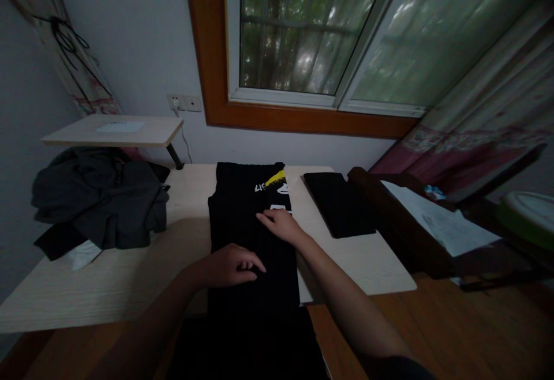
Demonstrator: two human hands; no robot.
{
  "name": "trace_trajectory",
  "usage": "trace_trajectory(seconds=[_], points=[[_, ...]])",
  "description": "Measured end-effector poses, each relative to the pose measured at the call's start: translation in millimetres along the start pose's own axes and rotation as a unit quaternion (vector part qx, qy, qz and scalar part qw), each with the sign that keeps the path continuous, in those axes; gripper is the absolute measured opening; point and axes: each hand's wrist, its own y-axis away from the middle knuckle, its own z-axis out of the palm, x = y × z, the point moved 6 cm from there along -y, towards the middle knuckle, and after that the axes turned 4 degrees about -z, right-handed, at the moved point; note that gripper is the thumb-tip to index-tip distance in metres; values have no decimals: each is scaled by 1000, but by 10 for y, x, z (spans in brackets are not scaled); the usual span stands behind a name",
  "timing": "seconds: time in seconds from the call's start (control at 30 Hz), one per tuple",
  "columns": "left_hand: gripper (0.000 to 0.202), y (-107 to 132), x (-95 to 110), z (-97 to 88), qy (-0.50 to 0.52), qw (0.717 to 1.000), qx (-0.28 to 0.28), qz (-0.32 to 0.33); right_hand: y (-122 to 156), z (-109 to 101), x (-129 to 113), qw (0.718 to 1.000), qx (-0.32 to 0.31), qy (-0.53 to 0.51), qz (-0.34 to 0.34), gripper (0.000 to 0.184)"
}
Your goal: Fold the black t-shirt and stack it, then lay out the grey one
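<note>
A black T-shirt point(242, 224) lies in a long folded strip across the table, from near the wall to the front edge. Yellow and white print shows at its far right side. My right hand point(281, 225) rests on the shirt's right half with fingers stretched out, just below the print. Nearer to me, my left hand point(236, 264) is over the shirt's left side, its fingers loosely bent and apart, holding nothing. Whether the left fingertips touch the cloth I cannot tell.
A heap of dark grey clothing point(104, 201) lies at the table's left, partly under a small raised shelf point(112, 129). To the right is a flat black folded item point(340, 204). Beyond the table's right edge, a white sheet point(437, 218) rests on dark brown furniture point(389, 218).
</note>
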Motion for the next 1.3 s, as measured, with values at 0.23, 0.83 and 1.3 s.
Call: trace_trajectory(seconds=[0.23,0.83,1.3], points=[[40,-241,-509,-357,138,987,28,-76,269,20,112,996,-64,-54,22,11],[41,-1799,-1011,-778,418,868,222,-152,646,182,105,957,82,-265,89,55],[39,-2052,-741,-1202,370,869,304,-123,652,-313,-380,986,68,-146,-43,45]])
